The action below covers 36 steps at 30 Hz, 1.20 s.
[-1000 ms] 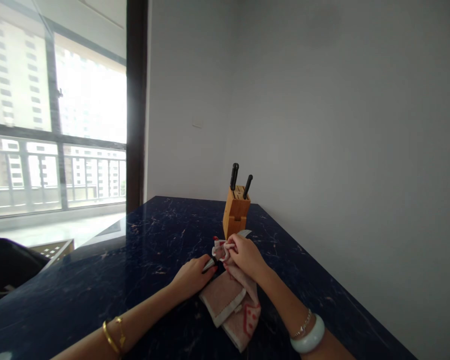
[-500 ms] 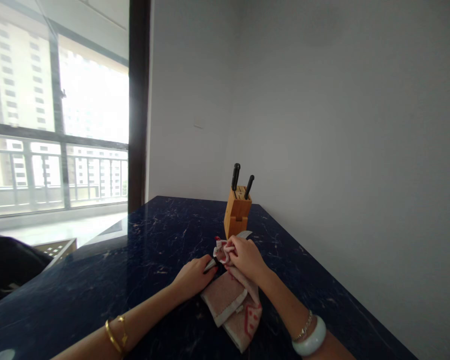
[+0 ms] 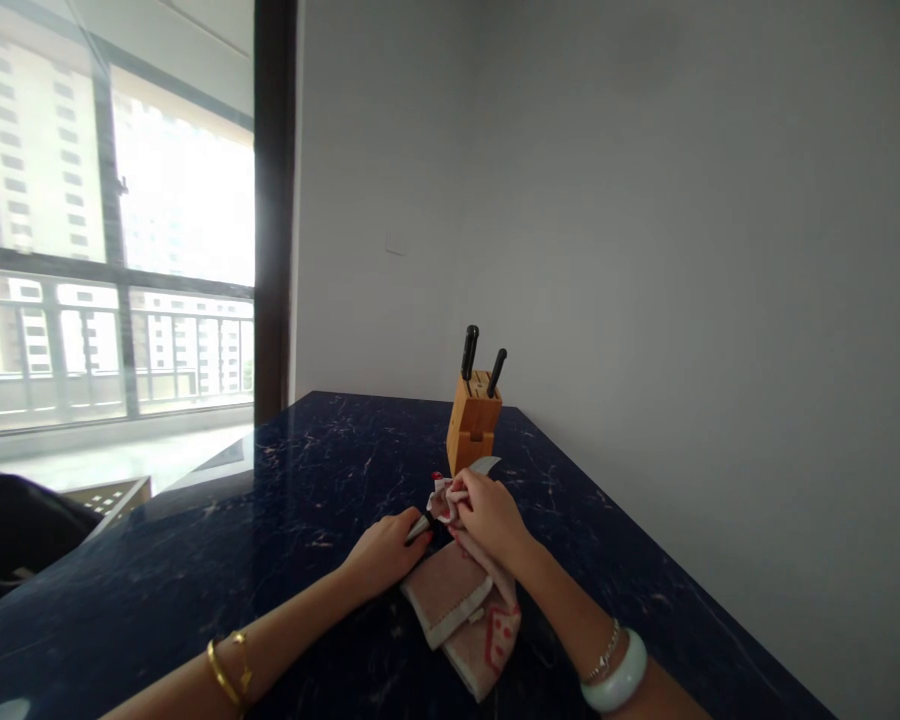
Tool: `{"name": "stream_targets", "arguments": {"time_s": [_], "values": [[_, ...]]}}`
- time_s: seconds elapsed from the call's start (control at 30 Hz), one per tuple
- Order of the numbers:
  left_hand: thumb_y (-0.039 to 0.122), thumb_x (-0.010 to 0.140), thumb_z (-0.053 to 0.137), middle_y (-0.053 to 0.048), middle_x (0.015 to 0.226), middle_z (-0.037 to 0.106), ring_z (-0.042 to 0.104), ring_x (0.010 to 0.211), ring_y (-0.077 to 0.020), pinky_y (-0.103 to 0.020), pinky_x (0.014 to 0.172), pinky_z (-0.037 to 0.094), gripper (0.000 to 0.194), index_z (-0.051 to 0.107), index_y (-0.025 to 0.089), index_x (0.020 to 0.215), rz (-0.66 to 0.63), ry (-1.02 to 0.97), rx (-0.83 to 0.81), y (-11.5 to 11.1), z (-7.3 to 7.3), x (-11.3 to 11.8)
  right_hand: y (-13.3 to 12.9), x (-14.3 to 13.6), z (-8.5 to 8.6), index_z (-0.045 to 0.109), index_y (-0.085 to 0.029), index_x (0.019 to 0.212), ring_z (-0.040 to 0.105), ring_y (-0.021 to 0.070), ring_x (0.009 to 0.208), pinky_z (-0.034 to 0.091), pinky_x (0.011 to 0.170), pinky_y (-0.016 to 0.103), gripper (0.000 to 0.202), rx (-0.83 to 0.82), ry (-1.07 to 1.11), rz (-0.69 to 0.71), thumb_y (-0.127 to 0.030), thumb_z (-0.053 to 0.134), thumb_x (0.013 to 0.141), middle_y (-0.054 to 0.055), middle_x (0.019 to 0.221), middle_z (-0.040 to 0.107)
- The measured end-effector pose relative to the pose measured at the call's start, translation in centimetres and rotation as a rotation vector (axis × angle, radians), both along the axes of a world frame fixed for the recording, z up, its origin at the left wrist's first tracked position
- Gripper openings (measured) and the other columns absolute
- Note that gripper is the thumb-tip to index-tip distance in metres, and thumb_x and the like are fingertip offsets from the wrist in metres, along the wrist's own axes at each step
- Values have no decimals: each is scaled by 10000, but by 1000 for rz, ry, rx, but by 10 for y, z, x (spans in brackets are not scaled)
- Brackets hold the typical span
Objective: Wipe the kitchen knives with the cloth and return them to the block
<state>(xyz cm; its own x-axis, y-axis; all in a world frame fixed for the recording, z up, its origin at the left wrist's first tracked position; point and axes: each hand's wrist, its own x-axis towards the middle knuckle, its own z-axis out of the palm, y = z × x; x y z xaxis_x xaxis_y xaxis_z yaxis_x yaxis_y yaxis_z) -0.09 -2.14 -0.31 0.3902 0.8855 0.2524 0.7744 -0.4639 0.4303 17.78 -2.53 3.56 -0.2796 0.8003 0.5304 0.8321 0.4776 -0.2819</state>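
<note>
My left hand (image 3: 390,548) is closed around the handle of a knife (image 3: 486,465), whose blade tip shows beyond my other hand. With my right hand (image 3: 489,510) I pinch a pink and white towel (image 3: 450,590) around the blade, so most of the blade is hidden. The rest of the towel hangs down in folds onto the dark blue table, with a red dotted patch at its lower end. Just behind the blade tip stands a wooden knife block (image 3: 474,425) holding black-handled knives (image 3: 470,352).
The dark blue marbled table (image 3: 330,450) runs back to a grey wall (image 3: 645,250). A small red thing (image 3: 436,476) lies by the towel, too small to make out. At the far left are a black object (image 3: 22,520) and a large window (image 3: 180,200).
Both hands keep their hold, and the knife and towel have barely moved. The whole view has shifted very slightly.
</note>
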Motion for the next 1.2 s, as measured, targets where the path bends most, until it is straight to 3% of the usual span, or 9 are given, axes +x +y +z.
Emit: {"name": "stream_targets", "arguments": {"time_s": [0.23,0.5,0.73,0.97,1.2], "values": [[344,828,395,-20,813,650,612,761,-177,-221,609,355,167,513,226,816,-5,18,7,0,1,-1,-5,-14,-5,512,-219,830,539,139,814,314,700,226,102,7,12,67,-152,489,757,-4,859,608],[384,838,383,-23,829,662,623,786,-192,-234,625,368,209,528,234,851,-13,67,-3,-2,3,-1,1,-3,-5,494,-206,858,542,151,792,336,685,242,113,32,97,-39,-145,425,792,23,844,596],[376,848,370,-27,918,664,616,866,-203,-243,678,379,223,522,246,947,-25,88,1,-4,6,0,-6,-15,-7,508,-216,847,532,137,831,350,720,222,125,23,68,81,-136,476,756,3,863,592],[388,842,370,-23,839,661,624,794,-199,-241,636,372,215,524,241,872,-7,107,9,-5,3,-1,1,-1,-3,501,-203,820,529,145,788,347,703,244,117,28,102,-24,-129,419,781,25,830,578],[354,836,382,-24,859,660,619,818,-204,-244,640,370,195,528,243,904,5,116,14,-6,7,2,-8,-19,-6,489,-218,826,521,136,810,345,714,225,165,9,24,107,-101,458,713,-5,842,571]]}}
